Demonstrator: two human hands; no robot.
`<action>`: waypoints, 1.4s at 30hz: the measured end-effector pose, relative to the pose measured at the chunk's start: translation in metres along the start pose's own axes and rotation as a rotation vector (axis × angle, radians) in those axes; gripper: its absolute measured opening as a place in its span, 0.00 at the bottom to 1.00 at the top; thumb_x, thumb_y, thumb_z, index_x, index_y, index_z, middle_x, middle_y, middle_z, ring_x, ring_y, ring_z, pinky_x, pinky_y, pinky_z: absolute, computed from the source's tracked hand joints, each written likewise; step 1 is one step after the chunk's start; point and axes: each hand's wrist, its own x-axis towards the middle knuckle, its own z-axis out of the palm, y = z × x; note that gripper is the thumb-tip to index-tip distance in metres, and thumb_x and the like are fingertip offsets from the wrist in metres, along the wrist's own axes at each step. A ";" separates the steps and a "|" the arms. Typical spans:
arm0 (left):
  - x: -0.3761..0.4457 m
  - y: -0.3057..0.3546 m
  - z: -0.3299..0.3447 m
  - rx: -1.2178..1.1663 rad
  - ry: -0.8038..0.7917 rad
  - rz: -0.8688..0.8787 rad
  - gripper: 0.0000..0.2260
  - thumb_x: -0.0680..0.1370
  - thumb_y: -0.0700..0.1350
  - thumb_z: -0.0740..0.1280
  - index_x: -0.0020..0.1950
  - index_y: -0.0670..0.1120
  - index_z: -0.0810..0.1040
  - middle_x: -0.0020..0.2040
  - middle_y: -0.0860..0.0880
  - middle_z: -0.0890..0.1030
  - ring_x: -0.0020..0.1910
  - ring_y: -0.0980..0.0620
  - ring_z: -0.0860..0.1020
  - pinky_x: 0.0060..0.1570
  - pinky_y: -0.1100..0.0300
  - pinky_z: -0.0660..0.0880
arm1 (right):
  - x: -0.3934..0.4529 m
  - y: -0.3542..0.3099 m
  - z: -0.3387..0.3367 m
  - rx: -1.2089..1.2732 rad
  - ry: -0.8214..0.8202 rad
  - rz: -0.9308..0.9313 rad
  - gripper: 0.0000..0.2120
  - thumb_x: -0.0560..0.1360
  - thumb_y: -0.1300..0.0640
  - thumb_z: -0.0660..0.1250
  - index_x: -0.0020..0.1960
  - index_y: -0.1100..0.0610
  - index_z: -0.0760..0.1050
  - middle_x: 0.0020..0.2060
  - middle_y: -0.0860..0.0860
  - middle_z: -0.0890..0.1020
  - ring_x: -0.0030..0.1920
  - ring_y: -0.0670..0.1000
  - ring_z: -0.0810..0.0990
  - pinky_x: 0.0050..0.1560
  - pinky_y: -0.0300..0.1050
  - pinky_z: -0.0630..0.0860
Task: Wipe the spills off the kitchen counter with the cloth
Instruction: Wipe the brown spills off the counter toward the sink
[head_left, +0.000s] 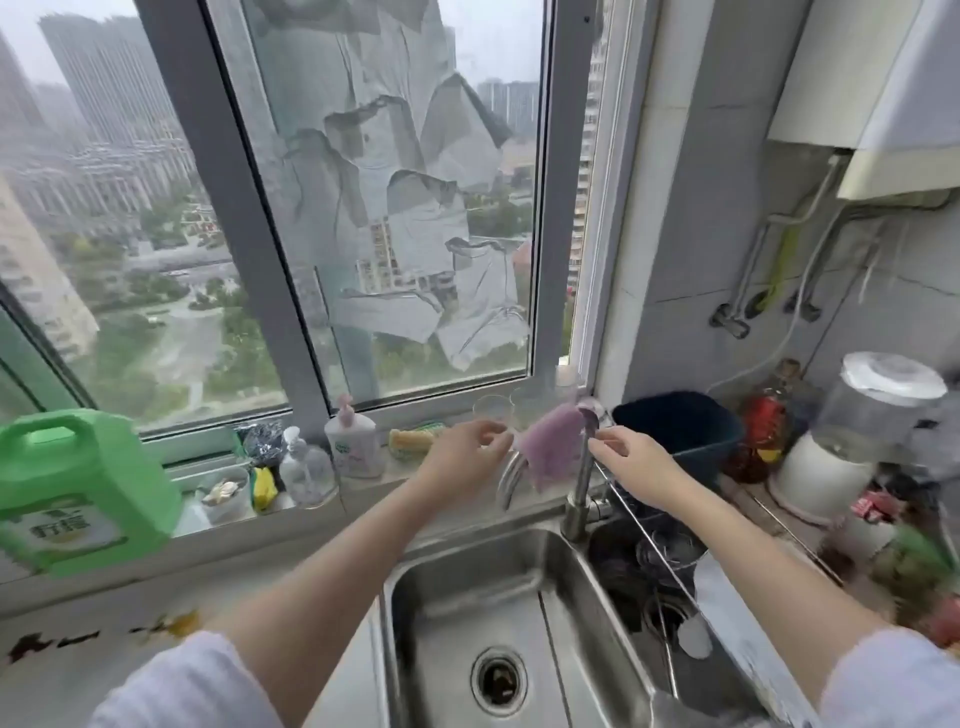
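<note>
Green jug (78, 488) cut off at left edge; motion-blurred clutter (904, 551) at right.

I see two bare forearms; short white sleeves (192, 680), possibly ribbed though blurred, end near the sink (415, 582) front edge.
</note>
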 end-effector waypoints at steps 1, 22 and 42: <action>0.011 0.002 0.008 -0.011 -0.007 -0.023 0.17 0.80 0.54 0.63 0.65 0.48 0.79 0.60 0.50 0.82 0.58 0.54 0.80 0.57 0.61 0.74 | 0.011 0.001 0.002 0.051 -0.013 0.022 0.21 0.80 0.43 0.61 0.68 0.54 0.73 0.61 0.49 0.79 0.60 0.47 0.75 0.60 0.45 0.71; -0.065 -0.057 -0.056 -0.518 0.066 -0.077 0.03 0.78 0.45 0.64 0.47 0.47 0.76 0.41 0.52 0.77 0.40 0.59 0.74 0.39 0.68 0.71 | -0.022 -0.086 0.100 0.530 -0.149 -0.176 0.12 0.73 0.50 0.73 0.47 0.57 0.76 0.40 0.59 0.80 0.43 0.61 0.82 0.44 0.64 0.80; -0.379 -0.316 -0.190 -0.595 0.303 -0.539 0.04 0.79 0.44 0.68 0.51 0.46 0.81 0.47 0.44 0.84 0.46 0.46 0.84 0.45 0.46 0.81 | -0.214 -0.264 0.417 0.687 -0.892 0.044 0.16 0.75 0.59 0.72 0.63 0.59 0.77 0.56 0.60 0.83 0.57 0.61 0.82 0.52 0.55 0.79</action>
